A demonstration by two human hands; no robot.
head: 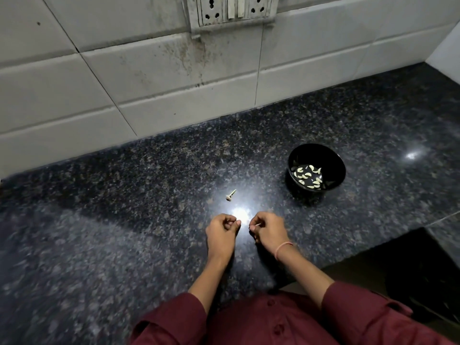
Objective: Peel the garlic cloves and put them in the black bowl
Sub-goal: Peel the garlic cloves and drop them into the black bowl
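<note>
The right hand pinched a thin pale sliver between thumb and forefinger, its other fingers curled in under the palm; the sliver stuck out of the pinch toward the left hand and was too small to name as skin or clove. The left hand sat just beside that pinch, apart from it, with fingers curled and thumb tip against the forefinger; whether anything lay between them could not be told. Both hands hovered low over the dark speckled counter, a bright glare on the stone in the gap between them. Beyond the left hand's pinch, and near it, a small dried garlic stub lay on the counter. The black bowl stood farther off, beyond the right hand's pinch and to its right, well apart from both hands, holding a scatter of peeled cloves in its bottom. A pink band circled the right wrist behind the grip, and maroon sleeves covered both forearms. Far past the hands rose a grey tiled wall with a socket panel.
</note>
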